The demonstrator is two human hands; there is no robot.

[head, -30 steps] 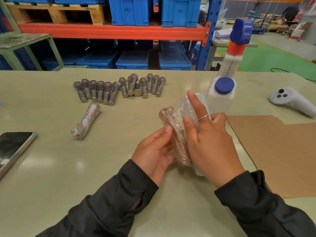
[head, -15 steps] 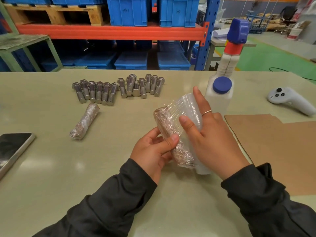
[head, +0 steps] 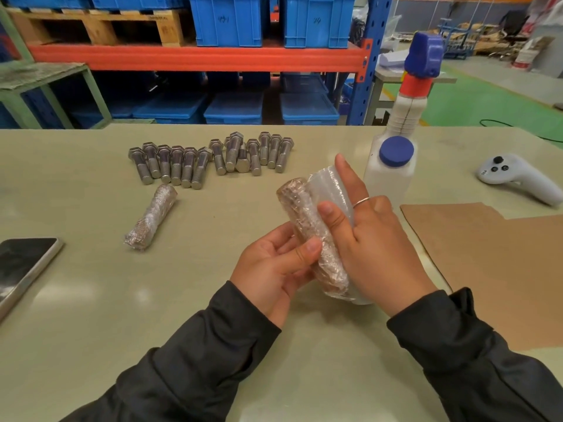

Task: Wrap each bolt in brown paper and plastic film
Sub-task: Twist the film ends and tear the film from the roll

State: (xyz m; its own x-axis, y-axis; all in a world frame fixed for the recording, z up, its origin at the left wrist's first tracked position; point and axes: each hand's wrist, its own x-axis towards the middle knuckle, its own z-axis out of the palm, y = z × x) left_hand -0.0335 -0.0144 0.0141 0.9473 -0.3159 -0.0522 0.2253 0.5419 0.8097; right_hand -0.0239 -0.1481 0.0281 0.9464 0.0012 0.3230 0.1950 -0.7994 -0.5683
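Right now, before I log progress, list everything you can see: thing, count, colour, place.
bare bolts: about thirteen, grey metal, table's far centre
finished bundle: one, brown under clear film, left of centre
bolt being wrapped: one, brown paper, between both hands
film roll: one, clear, under right hand
brown paper sheets: brown, table's right
bottle: one, white, blue cap
phone: one, dark, left edge
controller: one, white, far right
crates: blue, on shelving
left hand: grips the bolt
right hand: holds the roll

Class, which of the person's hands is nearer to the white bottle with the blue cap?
Right. The right hand lies just in front of the bottle, fingertips almost beside it; the left hand sits farther left, beyond the wrapped bolt.
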